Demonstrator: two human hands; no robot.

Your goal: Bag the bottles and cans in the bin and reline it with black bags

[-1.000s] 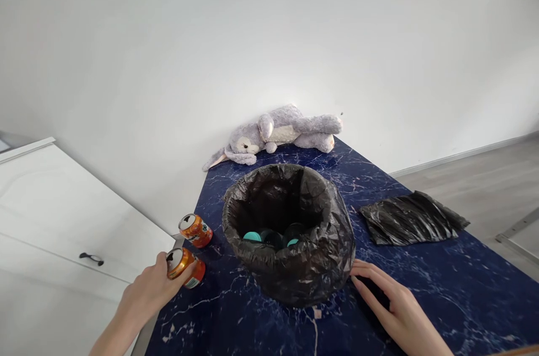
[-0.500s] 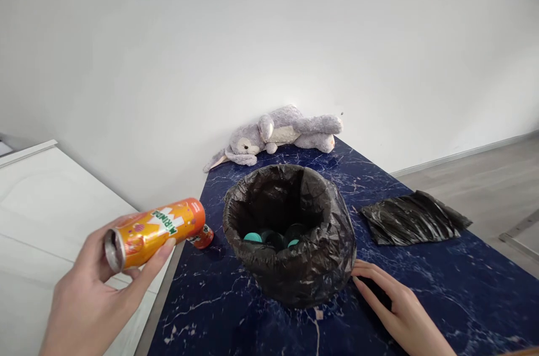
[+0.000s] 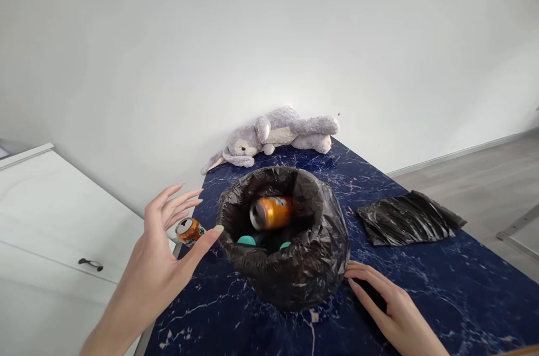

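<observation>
A trash bin lined with a black plastic bag (image 3: 290, 283) stands on the blue marbled table. Inside it an orange soda can (image 3: 275, 213), slightly blurred, is tilted above several items, two with teal tops (image 3: 246, 240). My left hand (image 3: 166, 249) is open at the bin's left rim, fingers spread and holding nothing. Another orange soda can (image 3: 190, 231) stands on the table beyond that hand, partly hidden by it. My right hand (image 3: 389, 302) pinches the bag low on the bin's right side, thumb and fingertips close together.
A grey plush bunny (image 3: 269, 137) lies against the wall at the table's (image 3: 455, 288) far end. To the right of the bin is a folded black plastic bag (image 3: 410, 218). A white cabinet (image 3: 63, 215) with a dark handle stands at the left.
My left hand has moved right and let go of the orange soda can, which is now inside the bin's opening. My right hand stays at the bin's side.
</observation>
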